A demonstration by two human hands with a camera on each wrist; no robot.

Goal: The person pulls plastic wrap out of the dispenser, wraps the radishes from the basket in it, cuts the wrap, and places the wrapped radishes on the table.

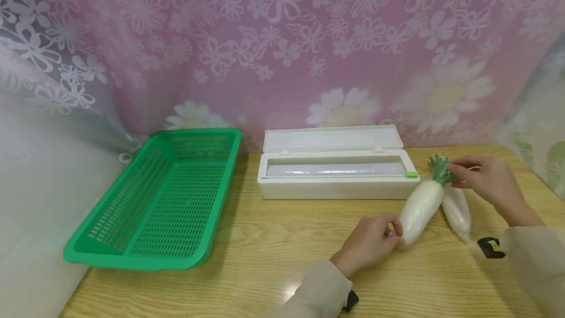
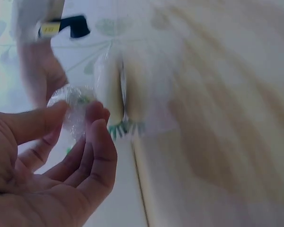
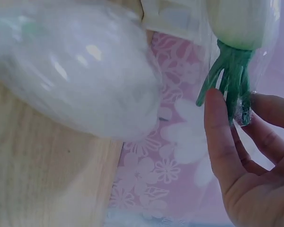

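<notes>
A white radish (image 1: pixel 422 207) with green stalks, wrapped in clear film, slants between my two hands. My left hand (image 1: pixel 371 242) pinches its lower tip; crinkled film (image 2: pixel 78 111) shows between thumb and fingers in the left wrist view. With thumb and fingertips my right hand (image 1: pixel 490 183) holds the green stalks (image 3: pixel 234 80). Behind it, a second wrapped radish (image 1: pixel 456 212) lies on the table, its upper end covered. The left wrist view has blurred pale radish shapes (image 2: pixel 111 92) beyond the hand, with green tops.
A white cling film box (image 1: pixel 340 189) stands lid-up at the back, its roll (image 1: pixel 335 170) showing and a green piece at its right end. On the left sits a green plastic basket (image 1: pixel 212 227). Flowered curtain (image 1: pixel 282 53) hangs behind the wooden table (image 1: pixel 265 249).
</notes>
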